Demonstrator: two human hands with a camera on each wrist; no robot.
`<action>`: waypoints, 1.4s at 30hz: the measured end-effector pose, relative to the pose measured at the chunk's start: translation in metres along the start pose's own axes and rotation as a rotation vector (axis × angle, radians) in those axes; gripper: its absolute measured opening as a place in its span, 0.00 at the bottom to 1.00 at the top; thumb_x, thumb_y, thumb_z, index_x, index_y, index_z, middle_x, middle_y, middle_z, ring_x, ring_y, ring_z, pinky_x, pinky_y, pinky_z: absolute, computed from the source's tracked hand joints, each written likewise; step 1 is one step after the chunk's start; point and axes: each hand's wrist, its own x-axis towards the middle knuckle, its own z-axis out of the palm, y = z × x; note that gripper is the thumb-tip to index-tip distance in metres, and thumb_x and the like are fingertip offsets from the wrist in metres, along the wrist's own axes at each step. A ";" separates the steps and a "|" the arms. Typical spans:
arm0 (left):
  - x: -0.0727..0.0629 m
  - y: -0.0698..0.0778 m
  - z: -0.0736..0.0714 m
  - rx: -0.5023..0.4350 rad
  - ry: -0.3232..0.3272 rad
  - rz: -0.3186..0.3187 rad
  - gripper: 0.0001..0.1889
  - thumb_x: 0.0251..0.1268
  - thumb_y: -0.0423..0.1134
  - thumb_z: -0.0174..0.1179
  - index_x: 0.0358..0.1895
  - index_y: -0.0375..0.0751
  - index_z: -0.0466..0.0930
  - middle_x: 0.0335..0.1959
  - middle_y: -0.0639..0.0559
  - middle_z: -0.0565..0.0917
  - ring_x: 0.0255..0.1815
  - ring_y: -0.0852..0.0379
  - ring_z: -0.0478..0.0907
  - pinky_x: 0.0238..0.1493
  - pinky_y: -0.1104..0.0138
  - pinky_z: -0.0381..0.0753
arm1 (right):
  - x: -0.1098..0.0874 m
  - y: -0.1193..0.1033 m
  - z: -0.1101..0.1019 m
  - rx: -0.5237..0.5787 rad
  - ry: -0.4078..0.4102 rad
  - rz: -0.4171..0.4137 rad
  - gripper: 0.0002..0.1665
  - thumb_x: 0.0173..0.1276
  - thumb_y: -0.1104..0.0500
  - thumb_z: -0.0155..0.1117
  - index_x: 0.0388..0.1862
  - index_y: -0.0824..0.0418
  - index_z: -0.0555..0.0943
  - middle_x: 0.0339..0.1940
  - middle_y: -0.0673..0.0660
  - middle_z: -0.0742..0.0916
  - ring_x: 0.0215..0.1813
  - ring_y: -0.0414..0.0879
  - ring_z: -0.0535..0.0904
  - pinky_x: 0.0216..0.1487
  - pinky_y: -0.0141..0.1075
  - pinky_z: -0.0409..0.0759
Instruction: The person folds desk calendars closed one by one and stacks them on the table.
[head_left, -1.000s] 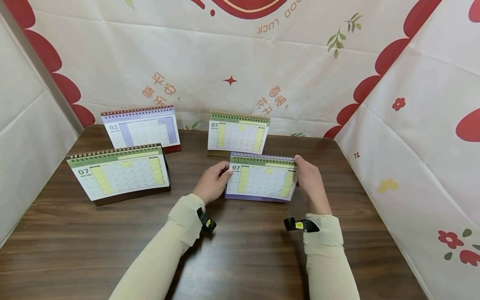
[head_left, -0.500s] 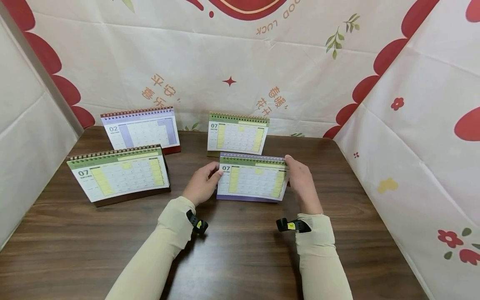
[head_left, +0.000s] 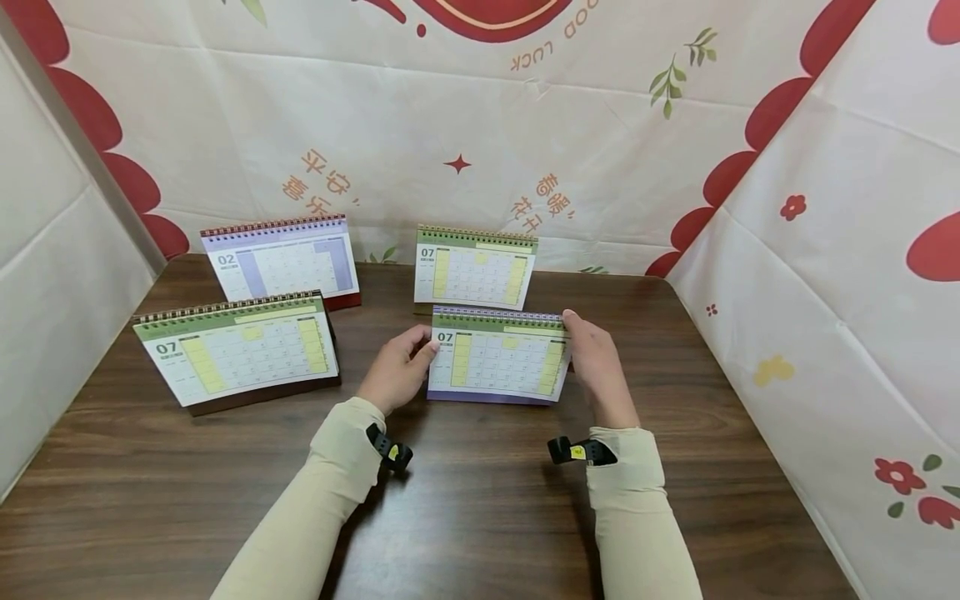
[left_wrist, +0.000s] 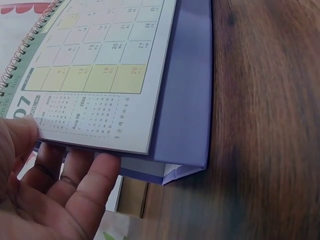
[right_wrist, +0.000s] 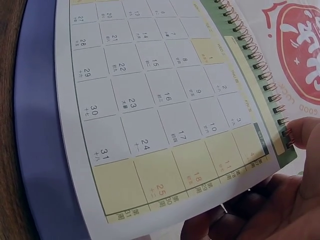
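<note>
The purple-based calendar (head_left: 497, 358), probably light with a stiff base and flexible pages, handles best by its side edges, where the left hand (head_left: 397, 368) and right hand (head_left: 602, 367) grip it.

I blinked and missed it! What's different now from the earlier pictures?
The green-topped paper spiral calendar with the purple base moved left, the left fingers and right fingers holding its sides and moving along. No grip changed. The lilac-and-white red-based calendar, green-topped brown-based calendar and green-topped gold-based calendar stayed put.
</note>
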 end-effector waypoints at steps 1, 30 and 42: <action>0.000 0.000 0.000 -0.002 0.001 0.000 0.12 0.79 0.46 0.50 0.54 0.49 0.79 0.47 0.51 0.82 0.43 0.51 0.76 0.47 0.57 0.74 | 0.000 0.000 0.000 0.002 0.000 -0.001 0.39 0.75 0.32 0.43 0.49 0.67 0.79 0.43 0.63 0.80 0.45 0.52 0.72 0.45 0.41 0.69; -0.006 0.016 0.045 0.059 0.078 0.149 0.09 0.75 0.40 0.57 0.46 0.40 0.84 0.32 0.53 0.83 0.31 0.57 0.76 0.36 0.63 0.75 | 0.030 0.023 -0.022 0.131 0.014 -0.037 0.36 0.72 0.30 0.45 0.47 0.62 0.75 0.40 0.59 0.76 0.38 0.50 0.70 0.39 0.37 0.79; -0.008 0.023 0.054 0.053 0.061 0.180 0.08 0.74 0.38 0.58 0.42 0.39 0.85 0.30 0.54 0.83 0.27 0.59 0.74 0.29 0.67 0.73 | 0.043 0.051 -0.016 0.177 0.062 -0.121 0.25 0.78 0.40 0.48 0.50 0.60 0.73 0.43 0.57 0.74 0.41 0.45 0.71 0.39 0.31 0.76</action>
